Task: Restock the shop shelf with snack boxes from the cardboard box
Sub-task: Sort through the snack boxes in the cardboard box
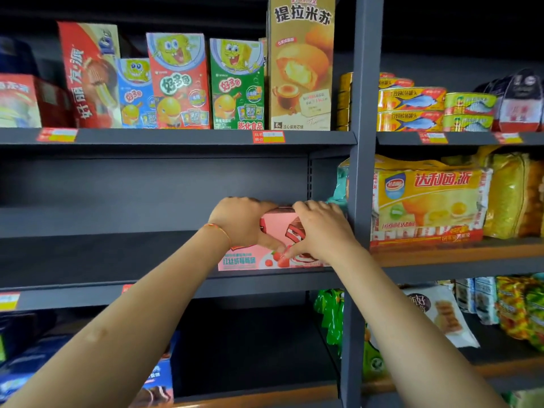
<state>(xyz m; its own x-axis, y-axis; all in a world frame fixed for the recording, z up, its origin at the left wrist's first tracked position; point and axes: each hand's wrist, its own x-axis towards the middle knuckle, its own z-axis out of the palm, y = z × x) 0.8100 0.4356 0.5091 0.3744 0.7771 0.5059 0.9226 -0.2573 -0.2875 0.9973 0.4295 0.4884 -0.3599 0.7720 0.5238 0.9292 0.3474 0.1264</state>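
A pink snack box point(278, 226) with a red cake picture sits on top of another pink box point(250, 260) at the right end of the dark middle shelf point(117, 254). My left hand point(238, 222) grips the upper box's left end, fingers over its top. My right hand point(321, 228) grips its right end, thumb down on the front face. The cardboard box is out of view.
The grey upright post point(360, 178) stands just right of the boxes. Upper shelf holds cartoon snack boxes point(179, 83) and a tall beige cake box point(301, 63). Right bay has fish tins point(412, 110) and yellow cake packs point(429, 201). Blue biscuit boxes point(159, 375) sit below.
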